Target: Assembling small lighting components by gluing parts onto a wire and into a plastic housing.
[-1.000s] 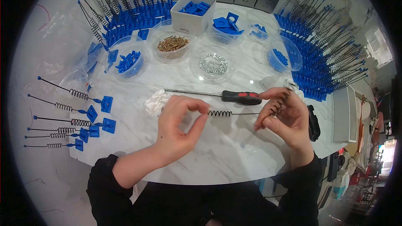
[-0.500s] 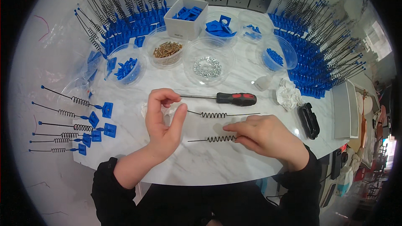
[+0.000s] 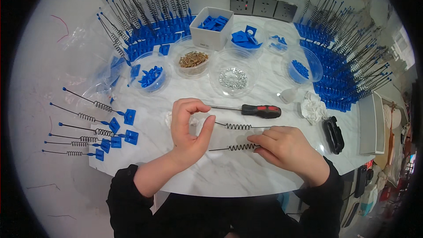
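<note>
Two thin black wires, each with a coiled spring section, lie side by side on the white marble table (image 3: 229, 176). My left hand (image 3: 188, 128) is curled in a C, and its thumb tip touches the left end of the upper spring wire (image 3: 238, 126). My right hand (image 3: 287, 148) rests low on the table, its fingertips pinching the right end of the lower spring wire (image 3: 233, 147). A screwdriver (image 3: 261, 111) with a black and red handle lies just beyond both wires.
Clear bowls hold brass screws (image 3: 194, 59), silver washers (image 3: 232, 78) and blue plastic parts (image 3: 150, 77). A white box (image 3: 211, 28) of blue parts stands behind them. Several finished spring rods on blue bases (image 3: 112, 128) lie at left, with more rows at the back and right. A white cloth (image 3: 313, 108) and a black object (image 3: 333, 134) lie at right.
My right hand came down from the right and laid a second spring wire on the table below the first. My left hand shifted slightly, its thumb staying at the upper wire's end.
</note>
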`<state>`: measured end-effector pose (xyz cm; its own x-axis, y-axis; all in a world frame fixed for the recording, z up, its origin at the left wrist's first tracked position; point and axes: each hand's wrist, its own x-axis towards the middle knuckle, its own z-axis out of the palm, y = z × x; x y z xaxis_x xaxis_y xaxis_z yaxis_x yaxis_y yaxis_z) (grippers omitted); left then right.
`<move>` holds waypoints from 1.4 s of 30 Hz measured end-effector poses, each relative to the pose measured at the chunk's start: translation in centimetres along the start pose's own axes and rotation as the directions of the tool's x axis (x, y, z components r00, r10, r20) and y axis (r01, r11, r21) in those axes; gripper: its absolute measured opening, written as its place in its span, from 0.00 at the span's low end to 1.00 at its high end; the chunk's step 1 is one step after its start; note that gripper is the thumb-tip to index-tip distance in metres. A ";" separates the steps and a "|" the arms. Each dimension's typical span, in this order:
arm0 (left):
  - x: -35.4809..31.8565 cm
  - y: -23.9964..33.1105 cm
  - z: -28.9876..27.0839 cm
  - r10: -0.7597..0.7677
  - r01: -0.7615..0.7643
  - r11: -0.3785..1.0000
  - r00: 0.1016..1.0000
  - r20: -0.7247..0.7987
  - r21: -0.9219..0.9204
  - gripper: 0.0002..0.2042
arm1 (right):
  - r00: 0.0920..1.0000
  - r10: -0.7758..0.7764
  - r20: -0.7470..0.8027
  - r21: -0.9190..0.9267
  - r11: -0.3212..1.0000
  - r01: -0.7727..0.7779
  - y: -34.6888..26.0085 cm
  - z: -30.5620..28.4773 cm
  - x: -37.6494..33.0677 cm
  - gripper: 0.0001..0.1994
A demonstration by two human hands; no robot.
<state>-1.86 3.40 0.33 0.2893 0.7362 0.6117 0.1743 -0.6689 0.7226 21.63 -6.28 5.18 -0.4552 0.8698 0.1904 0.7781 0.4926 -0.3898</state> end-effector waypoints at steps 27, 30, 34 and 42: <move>8.7 1.3 -2.3 0.026 -0.017 0.990 0.998 -0.059 0.137 0.12 | 0.983 0.048 -0.178 -0.101 0.993 -0.067 1.6 2.0 0.3 0.16; 15.0 0.2 -1.0 -0.055 0.042 0.989 0.995 0.088 0.142 0.10 | 0.973 0.019 -0.230 -0.089 0.995 -0.040 1.3 1.8 0.0 0.15; 21.5 -5.5 1.3 -0.157 0.035 0.882 0.962 0.224 0.469 0.11 | 0.952 -0.052 -0.301 -0.117 0.993 0.018 1.0 1.9 0.2 0.13; 26.4 -12.1 6.4 -0.304 0.028 0.688 0.918 0.254 0.725 0.14 | 0.862 -0.123 -0.492 -0.158 0.986 0.050 1.5 1.4 0.4 0.12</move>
<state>9.67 30.29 5.66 0.4515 0.8535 0.2603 0.8103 -0.5143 0.2808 22.02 -5.24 3.35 -0.2746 0.7035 0.6555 0.8128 0.5341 -0.2327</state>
